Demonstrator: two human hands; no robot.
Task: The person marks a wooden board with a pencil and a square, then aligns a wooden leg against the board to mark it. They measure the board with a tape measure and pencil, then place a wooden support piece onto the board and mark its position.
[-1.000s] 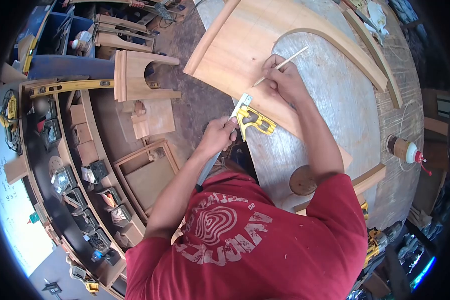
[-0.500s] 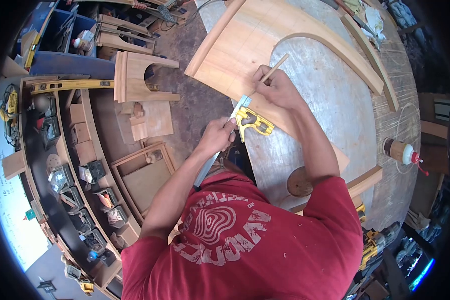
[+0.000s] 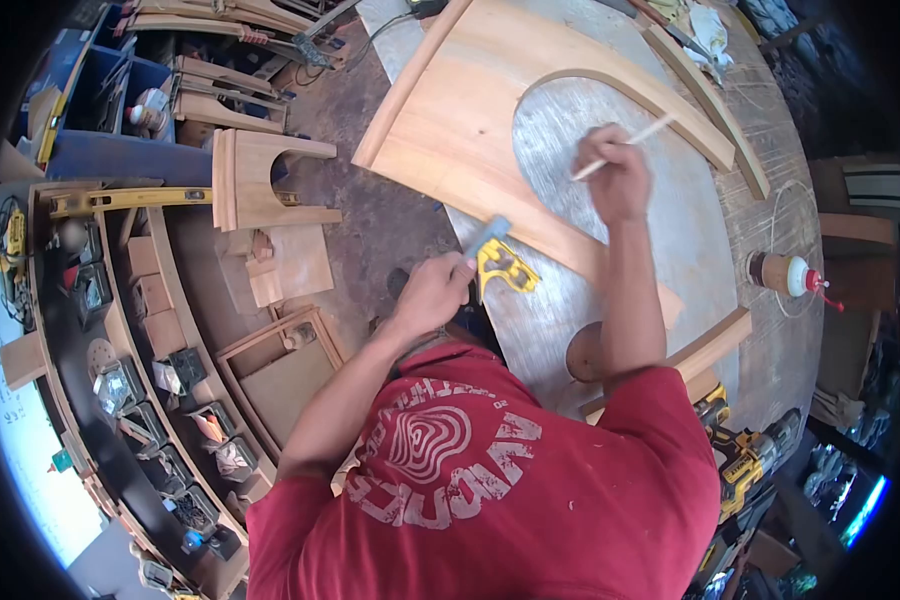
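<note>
My left hand is closed around the blade of a combination square with a yellow head. The blade's far end reaches the near edge of a pale wooden panel with an arched cutout. Above the cutout, my right hand grips a pencil between its fingers, apart from the wood. That hand is somewhat smeared by motion. Under the panel lies a worn, silvery worktable top.
A glue bottle with a red cap stands on the right. A yellow power drill sits by the table's lower right edge. On the left are shelves with small bins, a smaller arched wooden piece and a yellow level.
My right hand has lifted the pencil off the panel's near edge and moved right, over the cutout. My left hand and the square have shifted slightly down, away from the panel.
</note>
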